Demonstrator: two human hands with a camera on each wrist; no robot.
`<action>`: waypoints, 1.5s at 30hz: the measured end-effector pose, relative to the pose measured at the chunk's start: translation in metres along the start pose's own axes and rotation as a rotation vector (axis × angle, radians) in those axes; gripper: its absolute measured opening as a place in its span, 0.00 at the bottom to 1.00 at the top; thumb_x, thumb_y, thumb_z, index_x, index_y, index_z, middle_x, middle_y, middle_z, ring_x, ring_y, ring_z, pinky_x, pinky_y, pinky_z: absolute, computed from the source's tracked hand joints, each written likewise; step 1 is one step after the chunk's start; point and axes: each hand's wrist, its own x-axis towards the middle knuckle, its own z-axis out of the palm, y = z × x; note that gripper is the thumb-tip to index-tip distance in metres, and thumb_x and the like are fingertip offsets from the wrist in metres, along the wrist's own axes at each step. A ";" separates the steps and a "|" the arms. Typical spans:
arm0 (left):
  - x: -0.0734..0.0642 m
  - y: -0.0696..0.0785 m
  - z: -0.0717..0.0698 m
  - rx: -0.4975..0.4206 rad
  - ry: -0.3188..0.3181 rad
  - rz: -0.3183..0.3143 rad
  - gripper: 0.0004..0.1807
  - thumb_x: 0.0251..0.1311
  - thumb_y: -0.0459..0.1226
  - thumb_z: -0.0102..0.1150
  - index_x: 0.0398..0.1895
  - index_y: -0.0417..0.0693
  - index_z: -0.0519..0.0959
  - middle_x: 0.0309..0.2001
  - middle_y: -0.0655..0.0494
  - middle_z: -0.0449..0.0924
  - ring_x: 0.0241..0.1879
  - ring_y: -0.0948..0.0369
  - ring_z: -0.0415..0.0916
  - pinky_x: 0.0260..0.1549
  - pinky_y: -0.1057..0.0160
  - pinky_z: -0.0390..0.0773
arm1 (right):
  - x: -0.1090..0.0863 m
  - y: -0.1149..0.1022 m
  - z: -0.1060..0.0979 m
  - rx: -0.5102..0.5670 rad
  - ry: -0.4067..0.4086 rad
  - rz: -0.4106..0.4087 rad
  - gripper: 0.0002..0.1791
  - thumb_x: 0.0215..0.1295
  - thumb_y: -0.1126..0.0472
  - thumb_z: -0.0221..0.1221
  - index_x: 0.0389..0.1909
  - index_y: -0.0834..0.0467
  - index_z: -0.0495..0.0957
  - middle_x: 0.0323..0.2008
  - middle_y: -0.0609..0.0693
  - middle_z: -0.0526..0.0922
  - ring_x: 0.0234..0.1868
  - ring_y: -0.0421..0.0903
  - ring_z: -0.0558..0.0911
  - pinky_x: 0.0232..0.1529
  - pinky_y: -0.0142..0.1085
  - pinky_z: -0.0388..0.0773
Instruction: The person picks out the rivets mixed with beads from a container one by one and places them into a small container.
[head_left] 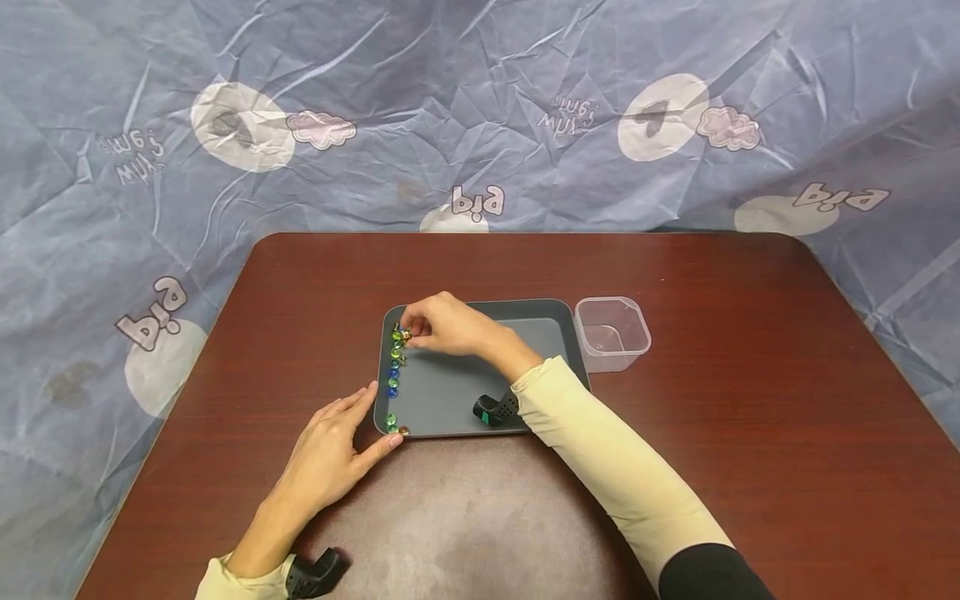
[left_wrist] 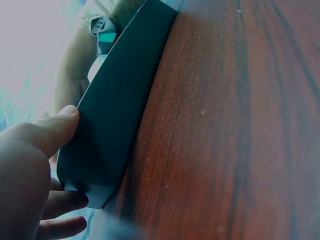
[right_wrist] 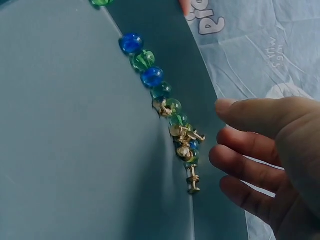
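A grey tray (head_left: 480, 375) holds a line of glass marbles (right_wrist: 152, 77), blue and green, along its left wall. Small gold-coloured metal pieces (right_wrist: 185, 135) lie bunched among them; their exact kind is unclear. My right hand (head_left: 450, 323) hovers at the tray's far left, by the metal pieces. In the right wrist view its thumb and loosely bent fingers stand apart with nothing between them. My left hand (head_left: 326, 454) rests against the near left corner, thumb on the front wall and extended fingers along the left side. Beside its thumb sit a few more marbles (head_left: 392, 422).
A clear plastic box (head_left: 613, 333) stands against the tray's right side on the brown wooden table (head_left: 720, 417). Behind the table hangs a wrinkled blue-grey printed cloth (head_left: 480, 108). A black wrist strap (head_left: 495, 409) on the right arm overhangs the tray's front.
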 end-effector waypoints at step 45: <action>0.000 -0.001 0.001 0.007 0.006 0.011 0.43 0.57 0.54 0.68 0.69 0.36 0.70 0.59 0.36 0.76 0.58 0.42 0.74 0.58 0.41 0.69 | 0.011 0.008 0.031 -0.034 -0.078 0.011 0.09 0.54 0.61 0.74 0.31 0.58 0.83 0.28 0.46 0.84 0.31 0.36 0.81 0.35 0.23 0.75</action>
